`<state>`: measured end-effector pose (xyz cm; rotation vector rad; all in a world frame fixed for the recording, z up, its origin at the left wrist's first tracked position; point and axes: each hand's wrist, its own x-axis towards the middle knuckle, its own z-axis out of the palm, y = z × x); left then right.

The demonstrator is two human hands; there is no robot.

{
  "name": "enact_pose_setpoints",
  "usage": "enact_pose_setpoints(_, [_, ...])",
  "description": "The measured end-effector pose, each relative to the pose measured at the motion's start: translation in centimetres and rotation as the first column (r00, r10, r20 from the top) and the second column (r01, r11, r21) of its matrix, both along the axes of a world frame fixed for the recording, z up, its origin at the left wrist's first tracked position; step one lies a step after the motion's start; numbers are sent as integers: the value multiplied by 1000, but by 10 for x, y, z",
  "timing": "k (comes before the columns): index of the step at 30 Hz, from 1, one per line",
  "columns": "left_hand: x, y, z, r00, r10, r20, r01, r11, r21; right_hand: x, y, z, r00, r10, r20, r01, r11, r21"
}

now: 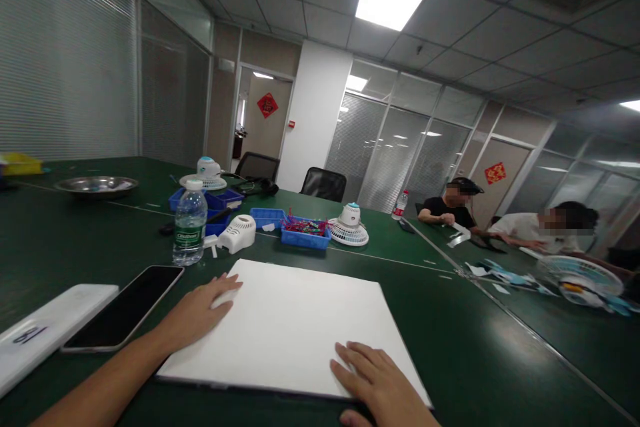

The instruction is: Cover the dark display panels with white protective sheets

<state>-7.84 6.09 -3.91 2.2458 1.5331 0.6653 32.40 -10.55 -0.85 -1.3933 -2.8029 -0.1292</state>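
Note:
A large white rectangular board or pad (295, 327) lies flat on the green table in front of me. My left hand (205, 307) rests on its left edge, fingers stretched out toward the far corner. Across the near right part of the board lies my right hand (373, 377), its fingers spread and its thumb by the near edge. Neither hand grips anything. Beyond the board are a white fan housing (237, 233) and a blue tray (306, 235) with coloured wires in it.
Left of the board lie a phone (127, 307) and a white box (55, 327), with a water bottle (190, 223) behind. A white fan (349, 227), a metal plate (97, 187) and a white basket (580, 273) stand farther off. Two people sit at the right.

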Motion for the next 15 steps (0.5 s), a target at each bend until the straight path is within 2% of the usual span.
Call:
enact_pose_setpoints(6, [3,-3,5,1000,-12,28,12,1000,1,0,-1,2,1000,6,-4,-6,1000,19])
enact_pose_setpoints(10, [7,-6,11,1000,-11,-13,11,1000,7,4,0,2,998,51,-24,-49,995,87])
enact_pose_setpoints(15, [8,-4,7,999,-17,-44,17,1000,4,8,1,2,996,93,-14,-88,974,208])
